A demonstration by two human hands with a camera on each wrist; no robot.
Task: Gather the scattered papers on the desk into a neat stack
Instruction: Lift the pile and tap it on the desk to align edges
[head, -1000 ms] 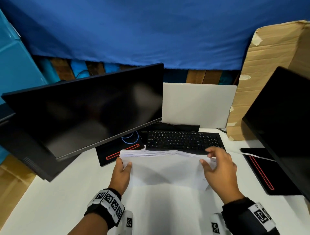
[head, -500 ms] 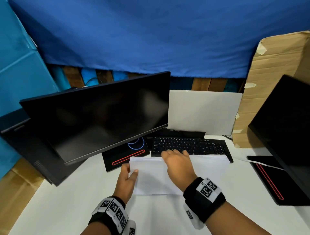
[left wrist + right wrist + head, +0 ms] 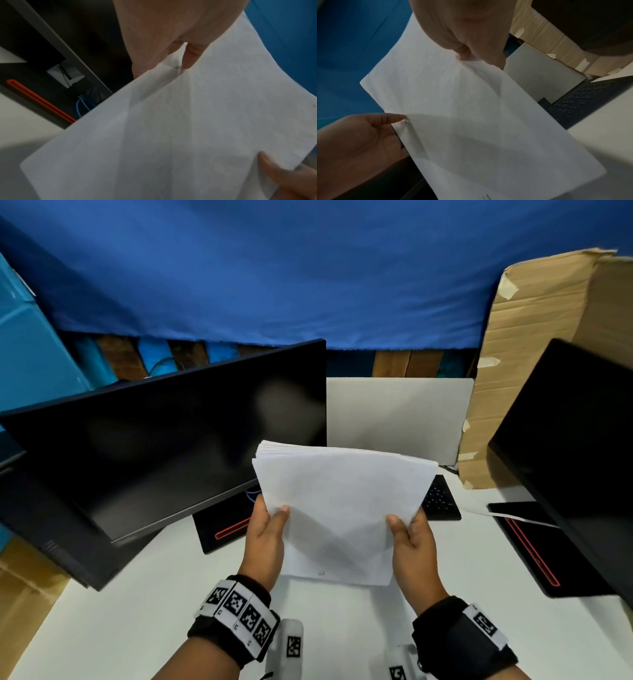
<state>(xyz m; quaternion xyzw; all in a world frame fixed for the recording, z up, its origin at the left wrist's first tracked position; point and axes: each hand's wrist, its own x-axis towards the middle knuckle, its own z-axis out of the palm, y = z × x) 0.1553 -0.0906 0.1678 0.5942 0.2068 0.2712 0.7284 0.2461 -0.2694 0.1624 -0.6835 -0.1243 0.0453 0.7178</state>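
One stack of papers (image 3: 342, 508) was held up above the white bench (image 3: 137, 611), in front of the person — its sheets too many and too close to count, their edges showing as thin layers at the top left corner. The stack was tilted, its top edge pointing toward 12 o'clock and leaning away, and its long axis ran roughly from 6 to 12 o'clock. Two hands held it: the left hand (image 3: 265, 537) pinched the edge at 9 o'clock, thumb on the near face and fingers behind, and the right hand (image 3: 412, 546) pinched the edge at 3 o'clock the same way. One more loose sheet (image 3: 507, 517) lay at 2 o'clock, partly across a black stand base (image 3: 534, 549). Two dark monitors stood on the bench — one monitor (image 3: 171, 446) at 10 o'clock, a second monitor (image 3: 575, 440) at 2 o'clock. One keyboard (image 3: 440, 499) showed behind the stack's right edge.
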